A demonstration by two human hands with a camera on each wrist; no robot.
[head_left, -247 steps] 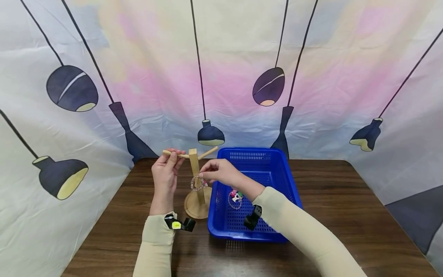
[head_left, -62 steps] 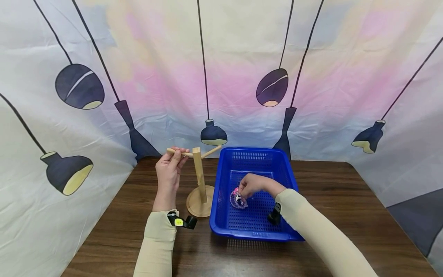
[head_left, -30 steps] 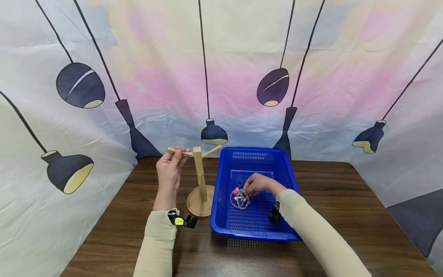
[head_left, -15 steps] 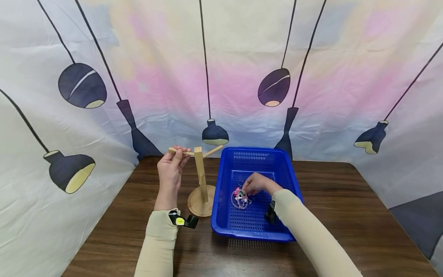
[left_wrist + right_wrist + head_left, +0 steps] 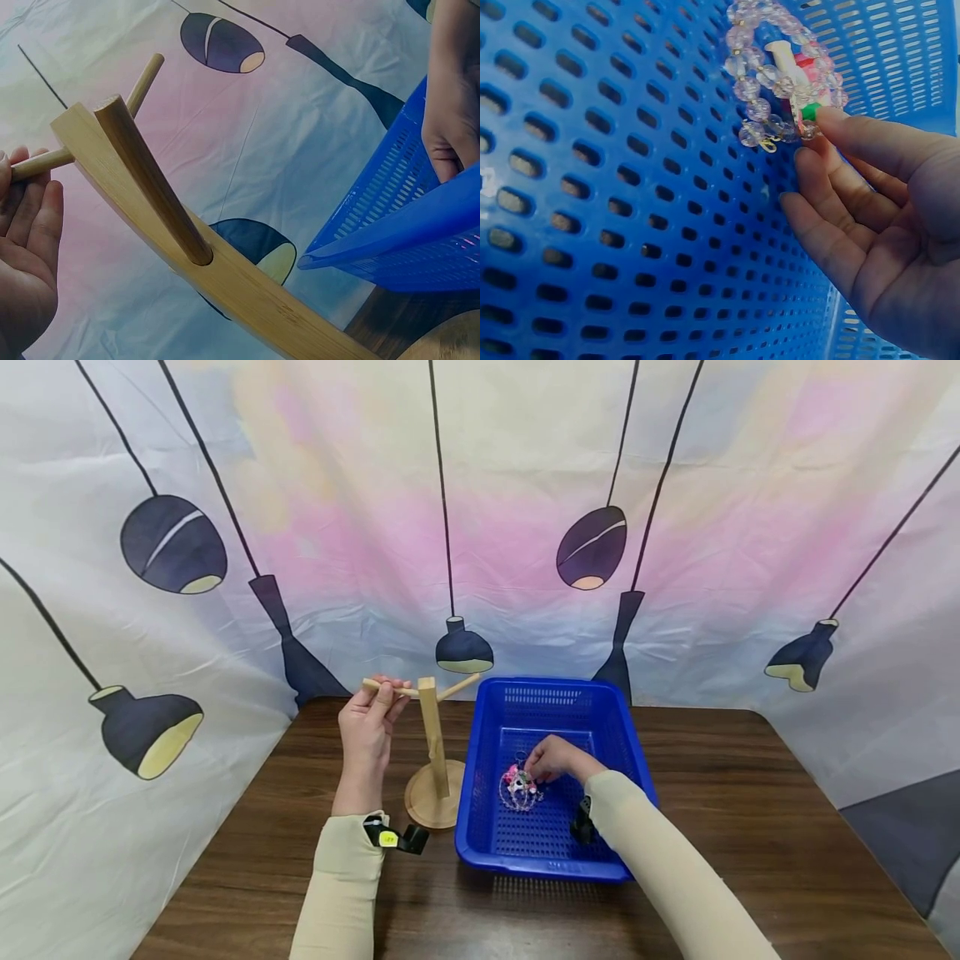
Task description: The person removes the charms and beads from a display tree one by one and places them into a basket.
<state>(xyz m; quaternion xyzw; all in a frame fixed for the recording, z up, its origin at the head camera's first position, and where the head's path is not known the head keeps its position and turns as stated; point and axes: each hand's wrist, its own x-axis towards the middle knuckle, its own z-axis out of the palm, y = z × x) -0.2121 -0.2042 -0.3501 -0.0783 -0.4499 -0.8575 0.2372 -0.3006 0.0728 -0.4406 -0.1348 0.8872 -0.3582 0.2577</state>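
Observation:
My left hand (image 5: 365,731) grips one peg of a wooden stand (image 5: 433,735), with thumb and fingers round the peg's outer end. In the left wrist view, more pegs of the wooden stand (image 5: 154,184) show beside that left hand (image 5: 30,240). Inside the blue basket (image 5: 555,868), my right hand (image 5: 553,758) is at a small heap of beaded bracelets (image 5: 517,797). Seen from the right wrist, the right hand (image 5: 885,202) pinches a clear pinkish beaded bracelet (image 5: 750,90) by its green, pink and white charms. The fingertips behind the beads are partly hidden.
The blue basket's perforated wall (image 5: 885,60) rises around the right hand. The stand's round base (image 5: 422,806) lies left of the basket on a dark wooden table (image 5: 705,793). Behind hangs a cloth (image 5: 517,460) printed with lamps.
My right hand has gone from beside the stand, where it held a bracelet, down into the basket. Lately it shifts only slightly at the bracelets. The left hand stays on its peg.

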